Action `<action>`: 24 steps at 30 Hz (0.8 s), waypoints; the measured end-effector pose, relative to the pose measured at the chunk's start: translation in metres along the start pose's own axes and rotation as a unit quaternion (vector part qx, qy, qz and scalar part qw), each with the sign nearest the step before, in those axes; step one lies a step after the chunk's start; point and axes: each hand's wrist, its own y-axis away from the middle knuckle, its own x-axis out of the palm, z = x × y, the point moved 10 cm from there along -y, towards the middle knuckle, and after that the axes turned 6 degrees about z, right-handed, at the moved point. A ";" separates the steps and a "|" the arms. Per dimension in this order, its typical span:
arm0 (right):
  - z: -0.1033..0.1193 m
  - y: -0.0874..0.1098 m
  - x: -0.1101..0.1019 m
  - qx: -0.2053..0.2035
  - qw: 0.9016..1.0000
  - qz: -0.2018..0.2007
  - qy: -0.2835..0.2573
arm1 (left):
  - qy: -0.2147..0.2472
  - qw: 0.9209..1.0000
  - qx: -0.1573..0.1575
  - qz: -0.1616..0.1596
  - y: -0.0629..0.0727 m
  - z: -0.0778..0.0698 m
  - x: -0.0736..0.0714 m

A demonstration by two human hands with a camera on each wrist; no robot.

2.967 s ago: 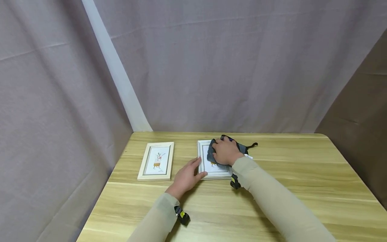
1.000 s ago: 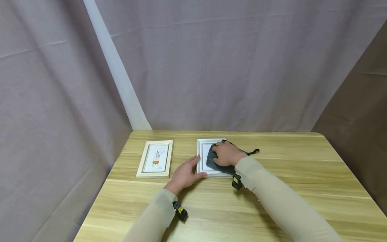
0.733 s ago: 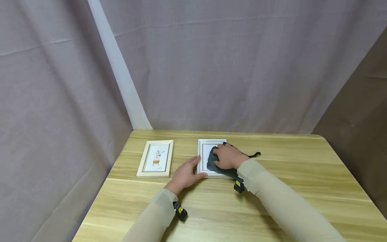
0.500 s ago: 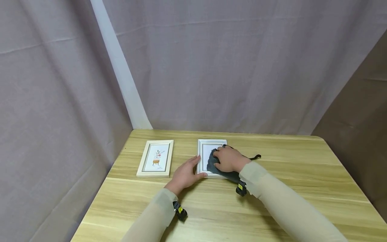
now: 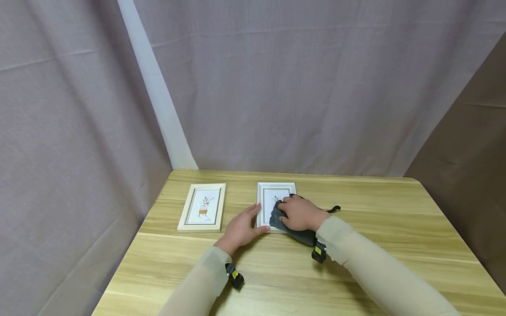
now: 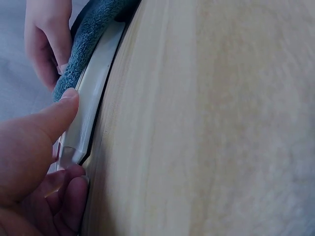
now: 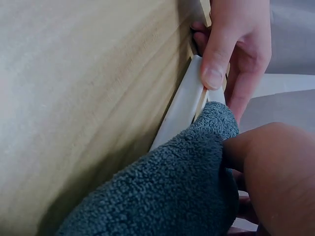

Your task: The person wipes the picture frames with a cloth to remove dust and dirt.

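Observation:
A white picture frame (image 5: 269, 208) lies flat on the wooden table, its plant print partly covered. At its left side my left hand (image 5: 241, 230) holds the near corner, thumb along the front edge and fingers at the side. My right hand (image 5: 301, 213) grips a dark grey-green plush cloth (image 5: 290, 230) and presses it on the lower right of the print. The cloth (image 7: 167, 182) looks fluffy in the right wrist view and overhangs the frame's front edge. In the left wrist view, the thumb of my left hand (image 6: 34, 142) nearly meets the cloth (image 6: 96, 39).
A cream picture frame (image 5: 203, 208) with a similar plant print lies to the left on the wooden table (image 5: 276, 281). Behind the table's far edge hangs a grey-mauve curtain (image 5: 276, 87). A black strap (image 5: 334, 209) sticks out past the right hand.
My right hand has drawn the cloth towards the near edge and slightly right, so more of the print's upper part shows. The left hand stays at the frame's corner.

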 end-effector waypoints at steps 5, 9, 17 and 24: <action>0.004 0.004 0.003 -0.007 1.000 0.003 -0.004 | -0.002 1.000 0.002 0.000 -0.001 0.001 0.001; 0.006 0.007 0.004 -0.013 1.000 0.003 0.005 | -0.009 1.000 0.004 0.001 -0.002 0.000 0.003; 0.015 0.014 0.004 -0.019 0.999 -0.007 0.031 | 0.002 1.000 0.006 0.004 -0.002 0.001 0.002; 0.020 0.015 0.001 0.005 0.998 -0.004 0.054 | 0.028 1.000 0.003 0.004 -0.002 0.003 0.000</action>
